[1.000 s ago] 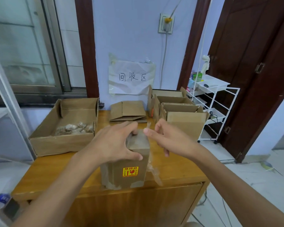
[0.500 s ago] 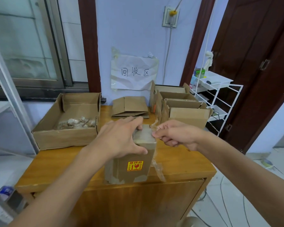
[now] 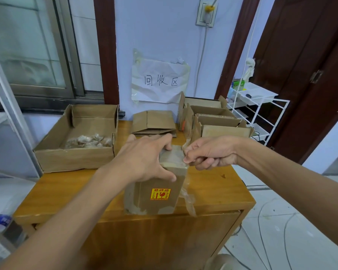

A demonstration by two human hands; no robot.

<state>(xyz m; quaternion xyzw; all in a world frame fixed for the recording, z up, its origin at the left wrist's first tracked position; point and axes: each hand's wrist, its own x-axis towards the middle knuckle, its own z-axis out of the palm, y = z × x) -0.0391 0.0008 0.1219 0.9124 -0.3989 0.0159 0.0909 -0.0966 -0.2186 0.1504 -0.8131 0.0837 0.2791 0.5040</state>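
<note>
A small taped cardboard box (image 3: 158,193) with a yellow and red fragile sticker stands upright near the front edge of the wooden table (image 3: 213,190). My left hand (image 3: 144,158) grips its top from the left, thumb on the near face and fingers over the far edge. My right hand (image 3: 209,154) pinches a strip of clear tape at the box's top right corner, fingers curled. A loose length of clear tape (image 3: 187,199) hangs down the box's right side.
An open carton (image 3: 76,158) holding crumpled tape sits at the table's left. Flattened cardboard (image 3: 154,121) lies at the back, and several open boxes (image 3: 222,127) stand back right. A white wire rack (image 3: 261,112) stands by the dark door. A paper sign (image 3: 160,80) hangs on the wall.
My right hand closed from spread fingers into a pinch on the tape at the box's top corner. My left hand stayed gripping the box top.
</note>
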